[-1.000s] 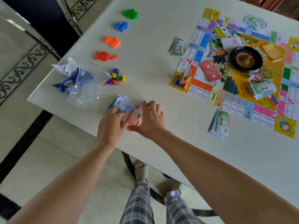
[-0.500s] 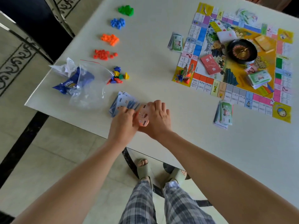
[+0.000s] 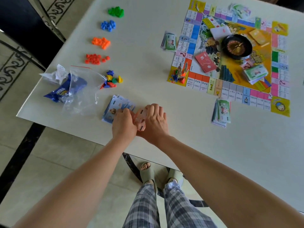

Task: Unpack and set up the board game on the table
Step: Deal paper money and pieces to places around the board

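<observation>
My left hand (image 3: pixel 124 124) and right hand (image 3: pixel 154 122) are still gripping the pink paper notes (image 3: pixel 141 120), fingers curled close, just right of the fanned blue paper notes (image 3: pixel 115 106), near edge; sorting is continuing.

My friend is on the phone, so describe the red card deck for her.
Find the game board on the right side of the table. Just left of the black roulette wheel at its middle lies the red card deck. It is the only red stack; those nearby are white, orange or green.
</observation>
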{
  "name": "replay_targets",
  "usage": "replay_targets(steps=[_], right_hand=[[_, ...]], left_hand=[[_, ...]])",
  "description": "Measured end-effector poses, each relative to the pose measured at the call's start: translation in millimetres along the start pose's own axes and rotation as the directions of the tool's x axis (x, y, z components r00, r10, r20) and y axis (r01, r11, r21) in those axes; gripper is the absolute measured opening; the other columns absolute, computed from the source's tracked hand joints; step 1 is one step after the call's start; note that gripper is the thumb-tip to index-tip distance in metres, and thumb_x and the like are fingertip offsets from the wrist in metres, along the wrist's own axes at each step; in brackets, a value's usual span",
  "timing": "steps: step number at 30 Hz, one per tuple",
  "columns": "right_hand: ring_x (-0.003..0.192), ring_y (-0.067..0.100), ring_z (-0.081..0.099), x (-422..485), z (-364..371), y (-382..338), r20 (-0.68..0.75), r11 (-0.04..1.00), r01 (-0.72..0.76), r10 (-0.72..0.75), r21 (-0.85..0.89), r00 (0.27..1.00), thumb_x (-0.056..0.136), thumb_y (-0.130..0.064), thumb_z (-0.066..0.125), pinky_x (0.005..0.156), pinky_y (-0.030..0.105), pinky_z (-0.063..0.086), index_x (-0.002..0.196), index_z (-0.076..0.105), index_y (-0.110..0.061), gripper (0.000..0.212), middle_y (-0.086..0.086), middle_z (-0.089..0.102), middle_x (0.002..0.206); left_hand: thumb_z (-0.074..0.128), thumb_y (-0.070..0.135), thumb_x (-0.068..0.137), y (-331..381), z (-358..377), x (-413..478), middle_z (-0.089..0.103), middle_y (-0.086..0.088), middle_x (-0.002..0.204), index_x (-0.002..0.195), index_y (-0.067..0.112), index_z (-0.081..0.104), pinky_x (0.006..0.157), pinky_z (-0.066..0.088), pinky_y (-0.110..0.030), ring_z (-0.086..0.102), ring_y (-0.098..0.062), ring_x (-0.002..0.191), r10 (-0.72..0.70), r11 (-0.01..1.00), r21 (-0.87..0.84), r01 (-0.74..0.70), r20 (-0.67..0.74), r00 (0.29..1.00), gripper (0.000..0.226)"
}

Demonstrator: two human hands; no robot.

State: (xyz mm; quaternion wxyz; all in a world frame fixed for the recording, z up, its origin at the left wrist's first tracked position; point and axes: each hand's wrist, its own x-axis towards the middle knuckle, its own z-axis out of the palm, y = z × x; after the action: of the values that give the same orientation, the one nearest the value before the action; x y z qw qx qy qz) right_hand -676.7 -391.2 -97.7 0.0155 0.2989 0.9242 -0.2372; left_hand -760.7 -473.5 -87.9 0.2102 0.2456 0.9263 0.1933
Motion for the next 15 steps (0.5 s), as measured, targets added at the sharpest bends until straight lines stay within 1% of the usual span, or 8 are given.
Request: replay_targets(steps=[3,5,8,10,11,12,13,15], right_hand=[[0.11,0.022,0.036,0.8,-0.9,2.3,0.021,1.0,0.015,-0.016,0.019,1.0,0.062,-0.062,0.075,0.093,0.031,0.031,0.125,0.037,-0.01,0.09,0.005,0.038,0.121],[0.111,0.021,0.035,2.4,-7.8,5.5,0.062,0.995,0.024,-0.03,0.093,0.998,0.065,-0.056,0.077,0.094,0.031,0.031,0.126,0.037,-0.012,0.085,0.004,0.04,0.122],[0.111,0.023,0.041,8.7,-19.2,16.3,0.18,0.964,0.002,-0.051,0.265,0.982,0.076,-0.031,0.076,0.093,0.035,0.038,0.126,0.044,-0.012,0.063,0.005,0.053,0.121],[0.099,0.022,0.052,14.6,-27.5,24.9,0.201,0.905,-0.086,0.001,0.416,0.98,0.081,-0.018,0.072,0.082,0.034,0.045,0.116,0.055,-0.011,0.039,0.004,0.063,0.108],[0.09,0.019,0.055,17.6,-32.2,28.7,0.208,0.861,-0.144,0.046,0.488,0.977,0.083,-0.014,0.069,0.076,0.031,0.045,0.108,0.06,-0.01,0.027,0.003,0.064,0.099],[0.083,0.017,0.056,20.2,-37.6,31.6,0.223,0.815,-0.195,0.083,0.545,0.971,0.084,-0.011,0.068,0.072,0.029,0.044,0.102,0.064,-0.009,0.019,0.002,0.064,0.092],[0.08,0.015,0.055,22.1,-43.4,33.5,0.246,0.77,-0.235,0.105,0.593,0.964,0.084,-0.009,0.068,0.071,0.028,0.044,0.098,0.066,-0.009,0.014,0.002,0.064,0.089],[0.075,0.011,0.056,23.3,-55.8,34.9,0.307,0.682,-0.28,0.086,0.675,0.948,0.084,-0.006,0.069,0.068,0.02,0.045,0.096,0.067,-0.01,0.012,0.003,0.065,0.086]], left_hand=[[0.069,0.01,0.083,0.1,0.9,-2.8,0.064,-0.012,0.099,0.096,0.006,0.057,0.07,0.043,-0.031,0.06,-0.028,0.094,0.055,0.998,0.002,-0.055,-0.044,0.997,0.019],[0.07,0.009,0.083,-0.3,0.0,-3.8,0.067,-0.009,0.094,0.095,0.007,0.058,0.065,0.043,-0.031,0.062,-0.026,0.09,0.087,0.996,-0.004,-0.087,-0.052,0.995,0.018],[0.074,0.016,0.081,-1.1,-1.7,-4.1,0.067,-0.005,0.089,0.093,0.009,0.059,0.062,0.039,-0.028,0.062,-0.021,0.082,0.111,0.993,-0.035,-0.113,-0.039,0.993,0.02],[0.072,0.02,0.084,-0.8,-4.0,-3.4,0.069,-0.003,0.086,0.093,0.01,0.063,0.062,0.039,-0.028,0.062,-0.019,0.08,0.146,0.987,-0.067,-0.146,-0.005,0.989,0.017],[0.07,0.02,0.085,-0.1,-6.4,-2.2,0.069,-0.002,0.086,0.093,0.011,0.065,0.062,0.042,-0.03,0.063,-0.02,0.08,0.16,0.982,-0.106,-0.154,0.048,0.986,0.013],[0.069,0.019,0.085,0.8,-9.6,-0.4,0.069,-0.003,0.085,0.092,0.013,0.066,0.065,0.045,-0.032,0.064,-0.021,0.082,0.15,0.976,-0.181,-0.125,0.132,0.98,0.01],[0.068,0.017,0.085,2.7,-14.3,1.3,0.069,-0.003,0.087,0.093,0.014,0.066,0.07,0.048,-0.034,0.065,-0.022,0.086,0.119,0.956,-0.289,-0.045,0.243,0.963,0.008],[0.066,0.019,0.082,11.2,-25.8,1.1,0.069,-0.008,0.097,0.101,0.015,0.064,0.077,0.05,-0.033,0.065,-0.025,0.094,0.068,0.862,-0.469,0.191,0.48,0.875,0.019]])
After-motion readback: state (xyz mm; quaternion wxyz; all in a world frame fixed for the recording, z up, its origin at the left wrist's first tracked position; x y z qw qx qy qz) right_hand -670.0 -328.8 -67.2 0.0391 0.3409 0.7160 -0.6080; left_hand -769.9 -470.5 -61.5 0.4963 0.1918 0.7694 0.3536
